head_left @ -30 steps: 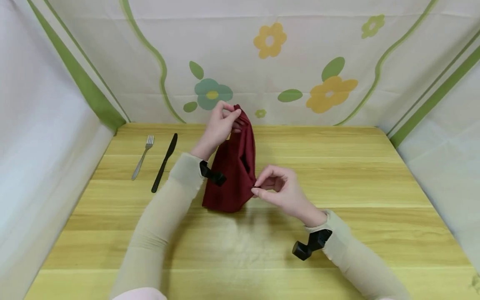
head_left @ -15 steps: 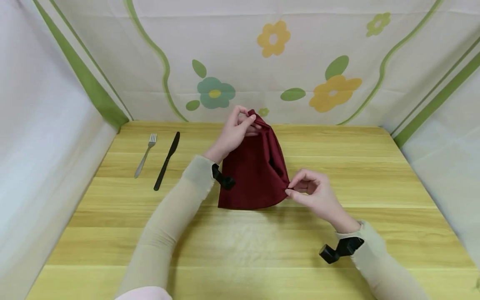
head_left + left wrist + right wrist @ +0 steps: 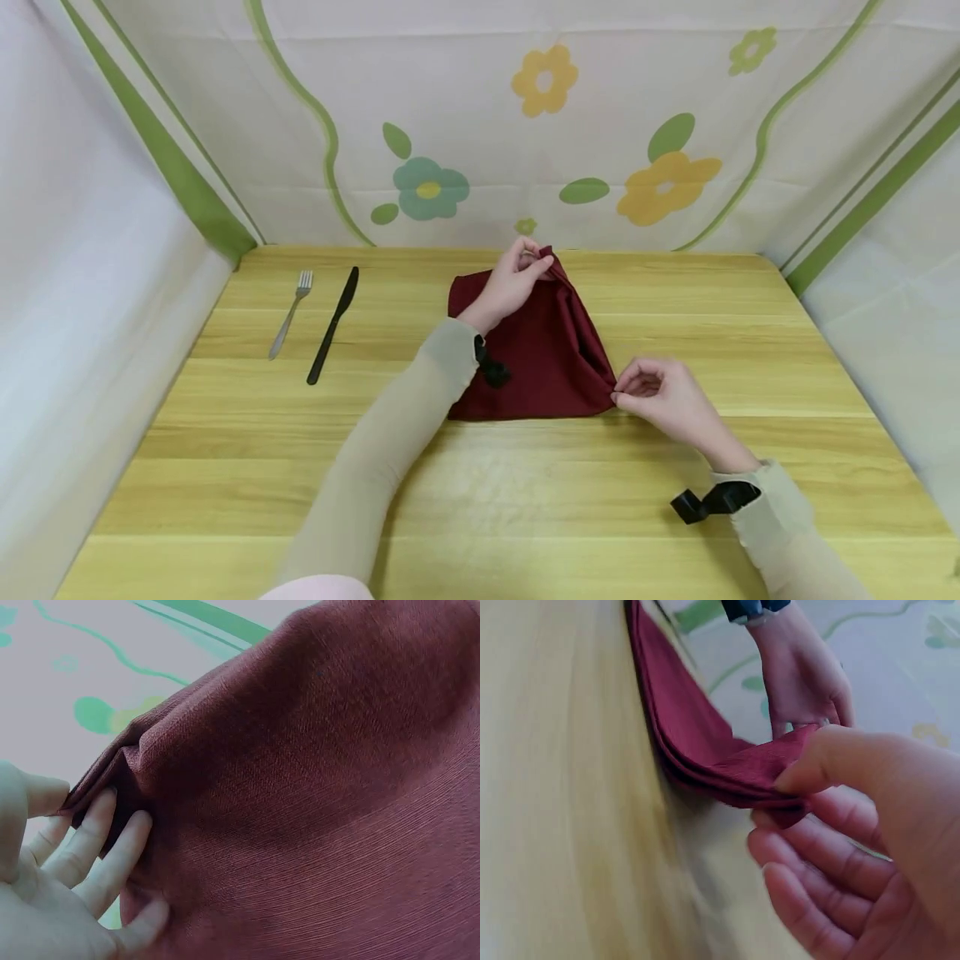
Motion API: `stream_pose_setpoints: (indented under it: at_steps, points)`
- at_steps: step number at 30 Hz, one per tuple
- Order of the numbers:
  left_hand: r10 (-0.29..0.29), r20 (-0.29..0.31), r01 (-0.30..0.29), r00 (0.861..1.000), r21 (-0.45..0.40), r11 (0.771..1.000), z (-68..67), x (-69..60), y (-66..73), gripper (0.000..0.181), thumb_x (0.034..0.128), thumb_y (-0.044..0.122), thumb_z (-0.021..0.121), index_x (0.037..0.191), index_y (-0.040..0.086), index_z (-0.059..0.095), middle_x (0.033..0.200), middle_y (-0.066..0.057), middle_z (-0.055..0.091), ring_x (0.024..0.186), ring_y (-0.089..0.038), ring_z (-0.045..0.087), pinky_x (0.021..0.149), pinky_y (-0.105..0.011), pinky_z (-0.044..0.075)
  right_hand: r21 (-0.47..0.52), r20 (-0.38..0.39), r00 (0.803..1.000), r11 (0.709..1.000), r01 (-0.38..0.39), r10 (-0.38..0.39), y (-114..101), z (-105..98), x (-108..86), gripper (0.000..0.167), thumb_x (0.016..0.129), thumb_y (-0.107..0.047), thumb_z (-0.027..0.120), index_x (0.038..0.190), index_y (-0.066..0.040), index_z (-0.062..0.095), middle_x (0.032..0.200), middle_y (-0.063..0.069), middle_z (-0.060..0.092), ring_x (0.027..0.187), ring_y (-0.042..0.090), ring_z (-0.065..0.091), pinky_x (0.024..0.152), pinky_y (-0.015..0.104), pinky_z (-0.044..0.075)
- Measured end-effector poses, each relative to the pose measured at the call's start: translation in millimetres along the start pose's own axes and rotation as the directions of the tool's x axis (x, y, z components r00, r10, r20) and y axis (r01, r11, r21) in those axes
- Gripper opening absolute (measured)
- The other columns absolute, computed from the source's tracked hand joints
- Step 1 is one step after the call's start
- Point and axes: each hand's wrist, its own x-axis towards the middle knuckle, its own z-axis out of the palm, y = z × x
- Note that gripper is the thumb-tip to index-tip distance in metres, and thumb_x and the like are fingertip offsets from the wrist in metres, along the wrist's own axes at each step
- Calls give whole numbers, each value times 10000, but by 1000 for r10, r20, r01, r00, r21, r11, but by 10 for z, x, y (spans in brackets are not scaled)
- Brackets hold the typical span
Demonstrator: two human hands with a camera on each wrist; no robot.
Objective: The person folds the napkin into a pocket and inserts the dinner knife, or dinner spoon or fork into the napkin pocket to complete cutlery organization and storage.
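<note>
A dark red cloth napkin [image 3: 525,358] lies partly on the table, its right side lifted between both hands. My left hand [image 3: 517,279] pinches its far right corner between thumb and finger. At the near right corner, my right hand [image 3: 667,398] pinches the edge. Between the two hands the raised side sags into a loose fold. The left wrist view has the cloth [image 3: 315,795] filling most of the frame, with fingers [image 3: 124,847] against it. Several layered edges of the napkin [image 3: 697,769] show in the right wrist view, under the right thumb.
To the left, a fork [image 3: 291,315] and a black knife [image 3: 333,325] lie side by side on the wooden table [image 3: 487,517]. A white curtain [image 3: 480,100] with printed flowers hangs behind the table's far edge, with more white fabric at both sides.
Both hands have moved right and lower, carrying the napkin's right side along. The napkin has spread wider, and its left part has come down onto the table.
</note>
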Motion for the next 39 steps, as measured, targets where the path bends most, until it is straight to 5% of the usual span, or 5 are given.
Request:
stream_pose_setpoints:
  at_steps: [14,21,26,31,39]
  points:
    - [-44,61,38,997,99,994,196,13,-308,294,1065,315,573,1312,156,572,1234,2,657,1166,-126,594,975,-335,464,-94,39,993,989,-111,115,187,-164,-66,77,912,-76,754,898,-58,680,756,51,665,609,217,633,536,303,526]
    - [13,-45,1,999,303,953,-207,-45,-325,367,1057,257,597,1408,150,601,1313,-45,635,1220,-194,572,1010,-335,453,-163,-71,982,969,-184,174,143,-272,-39,230,1017,-225,653,1031,1,693,826,82,701,711,218,675,562,285,532]
    - [-53,-137,110,989,450,886,-562,-46,-379,384,1078,155,534,1455,89,564,1457,-96,542,1331,-271,496,1070,-390,415,-224,-91,975,950,-217,202,130,-235,8,390,950,-459,721,997,-72,723,847,33,715,769,199,676,631,285,527]
    - [-174,-135,219,976,507,834,-747,-58,-416,400,1086,110,476,1471,16,527,1461,-137,534,1345,-289,484,1066,-403,427,-214,-40,982,959,-188,184,171,-170,15,229,896,-253,820,950,-51,726,805,13,708,671,172,666,601,269,520]
    - [-217,-50,203,975,600,774,-930,-119,-387,312,1044,86,563,1330,19,667,1371,-143,606,1304,-303,515,1049,-415,439,-44,76,971,974,-223,226,162,-158,-19,142,928,-52,749,995,42,664,825,88,701,672,204,668,589,317,575]
